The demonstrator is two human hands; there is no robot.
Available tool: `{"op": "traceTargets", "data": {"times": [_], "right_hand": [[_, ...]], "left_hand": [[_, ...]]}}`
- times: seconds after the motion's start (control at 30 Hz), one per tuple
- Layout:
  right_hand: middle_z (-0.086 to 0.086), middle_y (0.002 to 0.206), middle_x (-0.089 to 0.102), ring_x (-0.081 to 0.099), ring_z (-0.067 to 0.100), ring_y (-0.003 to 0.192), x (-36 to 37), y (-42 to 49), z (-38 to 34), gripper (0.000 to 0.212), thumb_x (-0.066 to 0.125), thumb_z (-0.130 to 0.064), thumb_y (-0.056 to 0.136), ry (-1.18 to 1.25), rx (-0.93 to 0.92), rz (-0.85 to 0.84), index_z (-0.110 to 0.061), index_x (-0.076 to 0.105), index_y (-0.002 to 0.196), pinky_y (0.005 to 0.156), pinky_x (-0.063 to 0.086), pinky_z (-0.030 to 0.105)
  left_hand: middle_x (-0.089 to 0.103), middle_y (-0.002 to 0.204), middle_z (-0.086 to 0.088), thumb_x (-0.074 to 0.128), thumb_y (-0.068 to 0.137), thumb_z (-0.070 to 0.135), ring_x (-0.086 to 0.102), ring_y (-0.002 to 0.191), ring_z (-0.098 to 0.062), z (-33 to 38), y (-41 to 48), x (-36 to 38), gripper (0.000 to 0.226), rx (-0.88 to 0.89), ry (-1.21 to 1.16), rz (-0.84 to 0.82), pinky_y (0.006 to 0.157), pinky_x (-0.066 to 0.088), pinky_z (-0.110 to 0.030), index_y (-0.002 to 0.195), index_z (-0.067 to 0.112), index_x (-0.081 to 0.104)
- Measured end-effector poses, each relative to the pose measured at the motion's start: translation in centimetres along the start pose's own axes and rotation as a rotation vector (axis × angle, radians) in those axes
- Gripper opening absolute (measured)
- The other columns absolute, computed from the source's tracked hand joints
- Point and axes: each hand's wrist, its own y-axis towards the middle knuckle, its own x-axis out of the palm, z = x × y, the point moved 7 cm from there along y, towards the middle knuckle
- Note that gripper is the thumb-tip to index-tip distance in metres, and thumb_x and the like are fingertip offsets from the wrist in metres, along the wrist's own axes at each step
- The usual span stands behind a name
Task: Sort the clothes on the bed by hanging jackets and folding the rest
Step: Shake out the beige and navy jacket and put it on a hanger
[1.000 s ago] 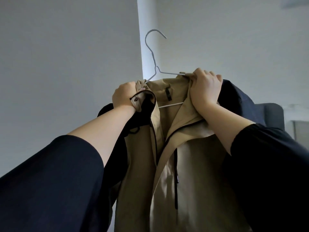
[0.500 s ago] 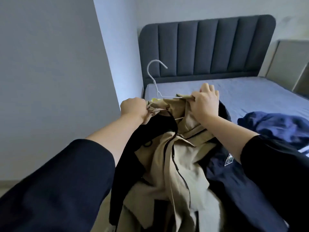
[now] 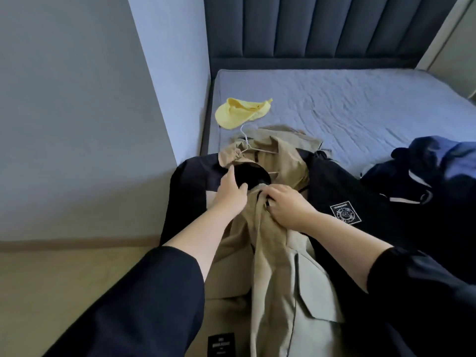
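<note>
Where one beige jacket (image 3: 278,253) with dark navy-black sleeves lies spread open across the near left corner of the bed (image 3: 360,104), two bare hands work at its collar. The left hand (image 3: 229,194) is spread wide, fingers fairly straight, resting on the black lining by the neck. The right hand (image 3: 288,208) is curled, pinching the beige front edge just beside the left hand. One thin white wire hanger (image 3: 247,145) sits inside the jacket's shoulders, its hook poking out past the collar toward one small yellow garment (image 3: 242,113), which lies crumpled on the mattress near the left edge. One dark blue garment (image 3: 432,171) with pale stripes is heaped at the right side of the bed, just beside the jacket's sleeve. Two labels show on the jacket: one white-outlined badge (image 3: 345,216) on the right sleeve and one black label (image 3: 221,343) near the bottom. One padded dark headboard (image 3: 309,27) stands behind.
</note>
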Motion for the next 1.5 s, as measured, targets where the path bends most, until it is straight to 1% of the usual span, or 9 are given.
{"op": "traceTargets", "data": {"times": [0.2,0.33,0.43,0.6,0.77,0.97,1.17,1.33,1.5], "right_hand": [[0.008,0.139,0.047,0.047,0.028,0.124,8.7,-4.7,6.1,0.043,0.044,-0.024,0.098,-0.025,0.259,-0.419,-0.026,0.044,0.141,0.100,0.042,0.038],[0.007,0.141,0.047,0.046,0.026,0.126,6.7,-4.4,6.7,0.053,0.049,-0.006,0.090,0.155,0.373,-0.038,-0.018,0.041,0.141,0.103,0.041,0.035],[0.000,0.151,0.033,0.027,0.022,0.138,4.4,-3.3,3.3,0.077,0.050,0.008,0.075,0.108,0.092,0.154,-0.026,0.039,0.143,0.113,0.029,0.037],[-0.009,0.149,0.038,0.016,0.014,0.143,8.3,-3.5,1.2,0.067,0.050,0.001,0.076,-0.070,-0.112,-0.252,-0.036,0.053,0.132,0.117,0.003,0.039],[-0.004,0.118,0.057,0.047,0.020,0.120,9.6,-5.6,3.1,0.042,0.045,-0.015,0.092,0.084,0.201,-0.416,-0.043,0.063,0.117,0.104,0.036,0.028],[0.003,0.085,0.067,0.058,0.015,0.068,9.5,-3.9,2.1,0.059,0.054,-0.063,0.084,0.363,0.762,-0.285,-0.006,0.067,0.091,0.054,0.039,0.024],[0.005,0.074,0.061,0.057,0.018,0.070,11.9,-4.8,0.8,0.032,0.077,-0.030,0.074,0.551,0.810,-0.177,-0.005,0.064,0.088,0.056,0.042,0.024],[0.003,0.067,0.066,0.061,0.018,0.069,11.9,-6.3,1.6,0.015,0.071,-0.014,0.080,0.908,0.756,-0.020,-0.014,0.066,0.065,0.068,0.052,0.029],[0.008,0.080,0.065,0.063,0.022,0.078,10.7,-7.9,4.4,0.016,0.063,-0.002,0.082,1.064,0.905,0.197,-0.015,0.067,0.074,0.070,0.055,0.033]], "left_hand": [[0.025,0.157,-0.002,0.037,0.102,0.032,0.026,0.143,-0.020,-6.6,-4.9,8.0,0.055,0.040,-0.039,-0.212,0.116,0.023,-0.037,0.152,0.023,0.017],[0.006,0.161,0.000,0.039,0.099,0.033,0.011,0.146,-0.019,-9.2,-6.8,10.0,0.066,0.073,0.216,-0.254,0.119,0.014,-0.038,0.153,0.029,0.000],[0.000,0.161,0.001,0.041,0.098,0.036,0.002,0.147,-0.016,-10.0,-7.4,10.8,0.068,0.121,0.339,-0.277,0.119,0.006,-0.034,0.153,0.027,0.001],[0.048,0.141,-0.001,0.056,0.092,0.018,0.044,0.130,-0.019,-10.5,-6.9,8.5,0.042,0.076,-0.128,-0.165,0.109,0.035,-0.031,0.135,0.018,0.054],[0.067,0.094,0.006,0.064,0.087,0.013,0.061,0.097,-0.013,-12.8,-6.4,7.7,0.014,-0.084,-0.253,-0.114,0.080,0.043,-0.020,0.092,0.025,0.070],[0.069,0.108,-0.011,0.061,0.089,0.005,0.062,0.101,-0.021,-13.1,-5.9,8.3,0.022,-0.217,-0.497,-0.187,0.095,0.049,-0.032,0.106,0.012,0.071],[0.064,0.098,-0.009,0.058,0.092,0.010,0.059,0.083,-0.017,-13.4,-6.0,8.3,0.015,-0.310,-0.662,-0.155,0.062,0.050,-0.016,0.101,0.015,0.069],[0.066,0.094,-0.004,0.067,0.087,0.020,0.061,0.091,-0.021,-12.9,-6.0,8.6,0.022,-0.292,-0.478,-0.116,0.087,0.052,-0.033,0.106,0.009,0.070],[0.061,0.079,0.000,0.067,0.088,0.019,0.053,0.066,-0.017,-13.1,-6.2,8.4,0.004,-0.450,-0.598,-0.134,0.056,0.044,-0.024,0.090,0.015,0.067]]}}
